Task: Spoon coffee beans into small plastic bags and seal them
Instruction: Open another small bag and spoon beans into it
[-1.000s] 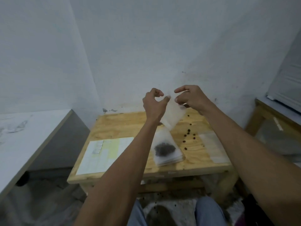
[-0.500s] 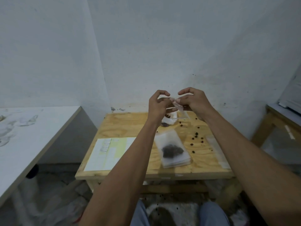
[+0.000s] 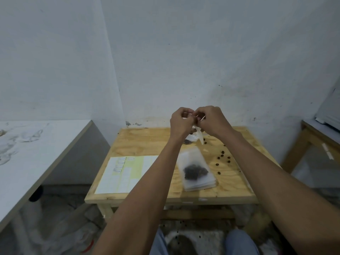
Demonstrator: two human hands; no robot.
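My left hand (image 3: 181, 124) and my right hand (image 3: 211, 121) are held close together above the back of the wooden table (image 3: 147, 142). Both pinch the top of a small clear plastic bag (image 3: 199, 136) that hangs crumpled below the fingers. On the table in front lies a stack of flat plastic bags (image 3: 196, 172), the top one with a dark heap of coffee beans (image 3: 196, 171) inside. Loose coffee beans (image 3: 223, 158) are scattered to its right. Something dark (image 3: 188, 142) sits behind my left wrist, mostly hidden.
A white and yellow sheet of labels (image 3: 125, 174) lies on the table's left part. A white counter (image 3: 33, 155) stands at the left, another wooden table (image 3: 316, 144) at the right. Spilled beans dot the floor (image 3: 184, 229) by my knees.
My hands have come closer together, until they touch at the bag's top. The bag, spread flat a second ago, now hangs bunched and narrow. The view has tilted downwards.
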